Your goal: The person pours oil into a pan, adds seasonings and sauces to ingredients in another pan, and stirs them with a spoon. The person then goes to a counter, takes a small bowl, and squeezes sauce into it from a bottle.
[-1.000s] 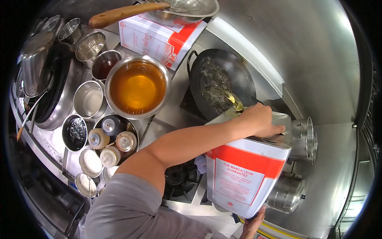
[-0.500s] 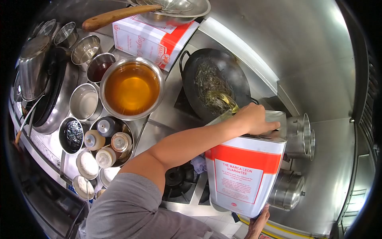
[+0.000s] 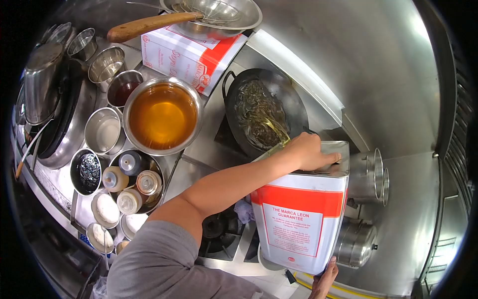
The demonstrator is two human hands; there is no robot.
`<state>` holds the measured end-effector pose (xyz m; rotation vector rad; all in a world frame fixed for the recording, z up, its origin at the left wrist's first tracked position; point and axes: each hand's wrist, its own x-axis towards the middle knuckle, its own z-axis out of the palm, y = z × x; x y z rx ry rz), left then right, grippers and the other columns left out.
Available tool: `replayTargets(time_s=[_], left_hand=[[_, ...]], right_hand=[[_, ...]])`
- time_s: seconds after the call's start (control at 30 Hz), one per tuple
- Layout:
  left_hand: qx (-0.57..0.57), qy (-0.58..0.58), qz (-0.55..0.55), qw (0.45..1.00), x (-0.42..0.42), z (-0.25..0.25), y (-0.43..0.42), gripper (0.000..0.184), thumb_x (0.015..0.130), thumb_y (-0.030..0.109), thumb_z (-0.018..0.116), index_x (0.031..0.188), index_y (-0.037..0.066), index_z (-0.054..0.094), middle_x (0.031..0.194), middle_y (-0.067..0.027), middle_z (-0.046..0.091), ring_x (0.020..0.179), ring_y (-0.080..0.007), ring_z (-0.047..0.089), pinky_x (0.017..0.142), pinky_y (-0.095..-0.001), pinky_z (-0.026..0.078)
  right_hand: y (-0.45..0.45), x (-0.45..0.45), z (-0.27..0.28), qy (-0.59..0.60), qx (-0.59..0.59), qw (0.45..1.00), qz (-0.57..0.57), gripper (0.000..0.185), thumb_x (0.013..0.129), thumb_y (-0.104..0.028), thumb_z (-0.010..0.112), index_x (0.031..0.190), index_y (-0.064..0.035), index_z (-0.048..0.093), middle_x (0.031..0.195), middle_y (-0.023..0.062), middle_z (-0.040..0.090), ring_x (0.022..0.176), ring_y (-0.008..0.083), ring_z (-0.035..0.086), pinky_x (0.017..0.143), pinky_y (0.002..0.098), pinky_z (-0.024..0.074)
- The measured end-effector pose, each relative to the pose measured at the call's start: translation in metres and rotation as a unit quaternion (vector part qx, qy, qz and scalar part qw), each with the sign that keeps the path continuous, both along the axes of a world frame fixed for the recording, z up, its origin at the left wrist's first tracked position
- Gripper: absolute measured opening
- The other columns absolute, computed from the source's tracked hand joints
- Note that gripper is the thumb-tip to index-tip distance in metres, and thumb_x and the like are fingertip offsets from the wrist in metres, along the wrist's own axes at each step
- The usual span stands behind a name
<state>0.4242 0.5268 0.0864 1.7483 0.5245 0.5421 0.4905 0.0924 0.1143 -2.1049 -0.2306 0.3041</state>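
Observation:
A tall tin (image 3: pixel 298 219) with white and red sides leans over a black wok (image 3: pixel 264 112). My left hand (image 3: pixel 311 152) is closed around the handle on the tin's top. Under the tin's lower right corner, my right hand (image 3: pixel 324 280) grips the bottom edge, its fingers partly hidden. Yellowish liquid (image 3: pixel 276 130) streams from the tin's far corner into the wok, where the pooled liquid is rippling.
Left of the wok stand a steel bowl of amber liquid (image 3: pixel 163 117), several small pots and squeeze bottles (image 3: pixel 130 163). Behind are another tin (image 3: pixel 184 57) and a wooden-handled strainer (image 3: pixel 149 26). Lidded pots (image 3: pixel 356 241) stand right; a burner (image 3: pixel 216 229) lies below my forearm.
The liquid in the wok has spread and risen. The tin tilts a little differently and sits slightly further left in view, with both hands still on it. The whole view has shifted slightly.

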Motion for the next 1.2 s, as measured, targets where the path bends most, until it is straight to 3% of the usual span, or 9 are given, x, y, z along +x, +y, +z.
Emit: replayTargets(time_s=[0.47, 0.57, 0.67, 0.73, 0.77, 0.87, 0.93, 1.03, 1.2], left_hand=[[-0.011, -0.035, 0.024, 0.999, -0.007, -0.007, 0.006, 0.076, 0.081, 0.066, 0.062, 0.068, -0.008, 0.071, 0.065, -0.0249, 0.067, 0.069, -0.0401, 0.071, 0.07, -0.0432, 0.057], [-0.042, -0.033, 0.011, 0.999, -0.013, -0.003, 0.005, 0.076, 0.081, 0.066, 0.062, 0.068, -0.008, 0.071, 0.065, -0.0249, 0.067, 0.068, -0.0394, 0.071, 0.068, -0.0424, 0.057], [-0.034, -0.026, 0.013, 0.999, -0.016, -0.002, 0.006, 0.076, 0.081, 0.066, 0.062, 0.068, -0.008, 0.07, 0.066, -0.0255, 0.067, 0.068, -0.0392, 0.071, 0.067, -0.0428, 0.057], [-0.042, -0.029, 0.008, 0.999, -0.019, 0.0, 0.006, 0.077, 0.081, 0.066, 0.062, 0.068, -0.009, 0.07, 0.066, -0.0262, 0.067, 0.068, -0.0397, 0.071, 0.067, -0.0435, 0.056], [-0.048, -0.032, 0.003, 0.998, -0.02, 0.001, 0.007, 0.078, 0.081, 0.066, 0.062, 0.067, -0.01, 0.069, 0.066, -0.0269, 0.067, 0.068, -0.0401, 0.07, 0.066, -0.0442, 0.056], [-0.027, -0.025, 0.016, 0.999, -0.019, 0.0, 0.007, 0.08, 0.081, 0.067, 0.061, 0.067, -0.011, 0.068, 0.066, -0.028, 0.066, 0.067, -0.0412, 0.07, 0.066, -0.045, 0.056], [-0.026, -0.023, 0.017, 0.999, -0.019, -0.002, 0.007, 0.081, 0.081, 0.068, 0.061, 0.067, -0.012, 0.068, 0.066, -0.0283, 0.066, 0.067, -0.0414, 0.07, 0.065, -0.0452, 0.056], [-0.025, -0.024, 0.022, 0.999, -0.019, -0.004, 0.006, 0.082, 0.08, 0.069, 0.062, 0.067, -0.012, 0.068, 0.065, -0.0288, 0.065, 0.066, -0.0414, 0.069, 0.064, -0.0453, 0.055], [-0.033, -0.024, 0.032, 0.999, -0.013, -0.008, 0.005, 0.082, 0.08, 0.069, 0.063, 0.067, -0.012, 0.068, 0.065, -0.0289, 0.065, 0.065, -0.0413, 0.069, 0.063, -0.0456, 0.054]], right_hand=[[0.012, 0.003, 0.019, -0.02, -0.017, 1.0, -0.005, 0.053, 0.1, -0.05, 0.055, 0.099, 0.003, 0.058, 0.076, 0.0057, 0.064, 0.057, 0.0121, 0.06, 0.042, 0.0278, 0.0457], [0.017, 0.001, 0.02, -0.039, -0.005, 0.999, -0.003, 0.053, 0.1, -0.049, 0.056, 0.097, 0.0037, 0.058, 0.078, 0.0064, 0.064, 0.06, 0.013, 0.061, 0.047, 0.0295, 0.0489], [0.009, 0.006, 0.024, -0.015, -0.019, 0.999, 0.022, 0.05, 0.1, -0.05, 0.055, 0.106, -0.0008, 0.057, 0.088, 0.0064, 0.065, 0.07, 0.0151, 0.064, 0.05, 0.0297, 0.0488], [0.017, -0.005, 0.037, -0.014, -0.076, 0.997, 0.011, 0.041, 0.102, -0.038, 0.056, 0.117, 0.0001, 0.059, 0.097, 0.0086, 0.066, 0.081, 0.0163, 0.06, 0.066, 0.0323, 0.0511], [0.021, -0.007, 0.039, -0.014, -0.073, 0.997, 0.012, 0.041, 0.102, -0.038, 0.056, 0.117, 0.0001, 0.059, 0.097, 0.0086, 0.066, 0.081, 0.0163, 0.06, 0.066, 0.0323, 0.0511], [0.027, -0.009, 0.04, -0.04, -0.096, 0.995, 0.002, 0.043, 0.101, -0.038, 0.057, 0.109, 0.004, 0.062, 0.09, 0.0054, 0.063, 0.072, 0.0105, 0.053, 0.058, 0.0278, 0.0427], [0.025, -0.006, 0.038, -0.065, -0.087, 0.994, 0.009, 0.038, 0.101, -0.036, 0.057, 0.103, 0.0013, 0.063, 0.078, 0.0001, 0.058, 0.062, 0.007, 0.045, 0.049, 0.025, 0.0322], [0.014, 0.0, 0.035, -0.069, -0.083, 0.994, 0.014, 0.036, 0.102, -0.036, 0.056, 0.096, -0.0008, 0.061, 0.07, -0.0037, 0.051, 0.055, 0.0051, 0.037, 0.045, 0.0244, 0.025], [0.015, -0.001, 0.039, -0.07, -0.093, 0.993, 0.013, 0.034, 0.101, -0.036, 0.057, 0.092, -0.0029, 0.059, 0.065, -0.0056, 0.044, 0.052, 0.0047, 0.032, 0.044, 0.0254, 0.0214]])
